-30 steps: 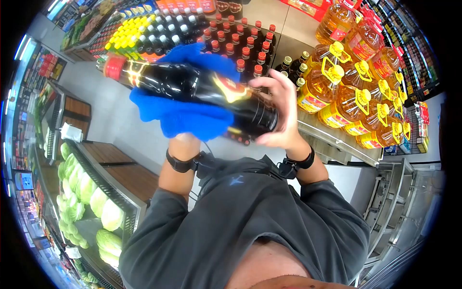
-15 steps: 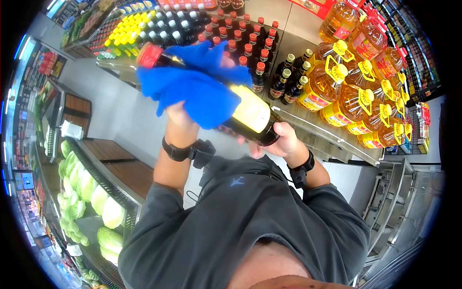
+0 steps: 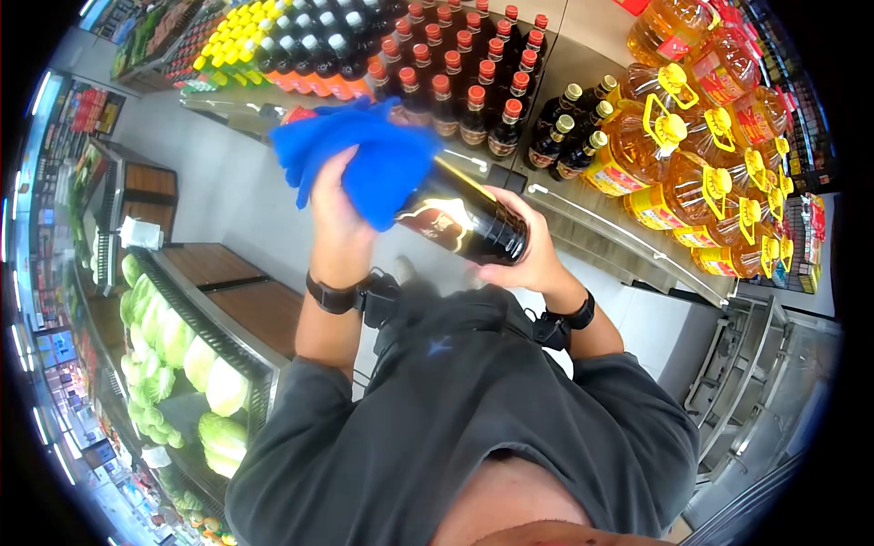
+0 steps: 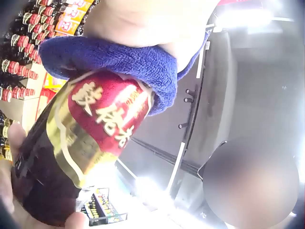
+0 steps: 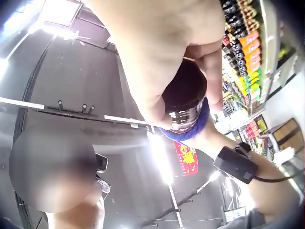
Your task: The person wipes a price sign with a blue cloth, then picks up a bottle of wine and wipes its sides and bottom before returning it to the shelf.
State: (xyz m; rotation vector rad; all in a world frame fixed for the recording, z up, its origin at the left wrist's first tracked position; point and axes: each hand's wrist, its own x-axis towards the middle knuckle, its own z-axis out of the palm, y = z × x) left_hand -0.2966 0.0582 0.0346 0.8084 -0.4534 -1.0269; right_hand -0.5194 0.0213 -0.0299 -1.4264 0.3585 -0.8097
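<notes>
A dark glass bottle (image 3: 478, 223) with a red and gold label is held aslant in front of the body. My left hand (image 3: 339, 209) grips a blue cloth (image 3: 364, 159) wrapped round the bottle's upper part, covering most of it. A bit of red cap peeks out past the cloth's far edge. At the base, my right hand (image 3: 539, 255) holds the bottle between thumb and fingers. The left wrist view shows the red label (image 4: 107, 114) with pale characters just below the cloth (image 4: 109, 57). From the right wrist, the dark base (image 5: 186, 90) sits within the curled right hand.
A shelf (image 3: 583, 214) ahead carries rows of red-capped bottles (image 3: 473, 118), several gold-capped bottles (image 3: 551, 141) and large yellow-capped oil jugs (image 3: 692, 187). White-capped and yellow-capped bottles stand further left. Cabbages (image 3: 196, 364) lie in a rack (image 3: 250, 350) at my left.
The bottle has turned about its length: a pale yellow label faced up half a second ago, the red one now. The cloth has shifted from under the bottle to over its neck.
</notes>
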